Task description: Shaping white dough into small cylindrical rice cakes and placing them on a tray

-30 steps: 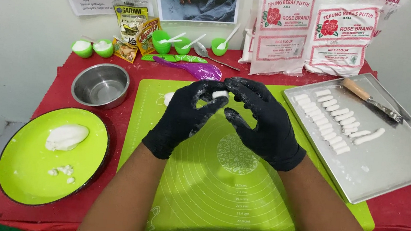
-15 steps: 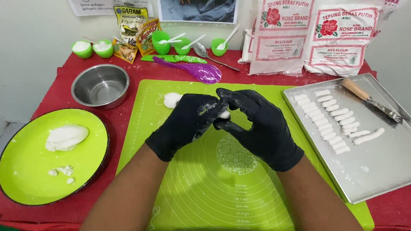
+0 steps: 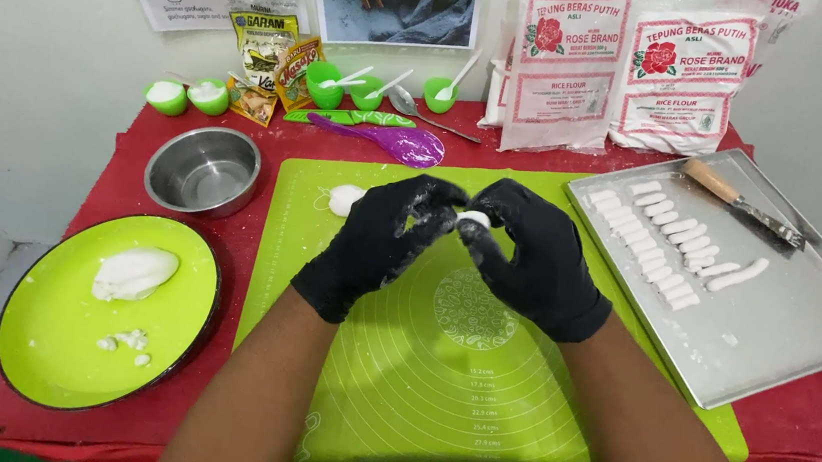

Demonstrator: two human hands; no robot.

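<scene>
Both my forearms come up from the bottom edge and angle inward, so my 2 black-gloved hands meet over the far half of the green silicone mat (image 3: 476,388). My left hand (image 3: 374,248) is turned with its back up, fingers curled toward the middle, flecks of white dough stuck to the glove. My right hand (image 3: 534,258) mirrors it, knuckles up and fingertips bent in toward the left. Between the 2 sets of fingertips sits a small piece of white dough (image 3: 473,220), pinched from both sides; only its top shows, the rest is hidden by the gloves. The fingers of both hands are nearly closed around it, held just above the mat rather than pressed to it. Just left of my left hand, a second small dough lump (image 3: 344,198) lies on the mat by itself, close to my knuckles but not touching. To my right the metal tray (image 3: 792,338) carries rows of short white dough sticks (image 3: 655,250) and a wooden-handled scraper (image 3: 740,202). To my left a green plate (image 3: 40,326) holds a bigger dough mass (image 3: 134,273) and a few crumbs, with an empty steel bowl (image 3: 203,171) beyond it.
</scene>
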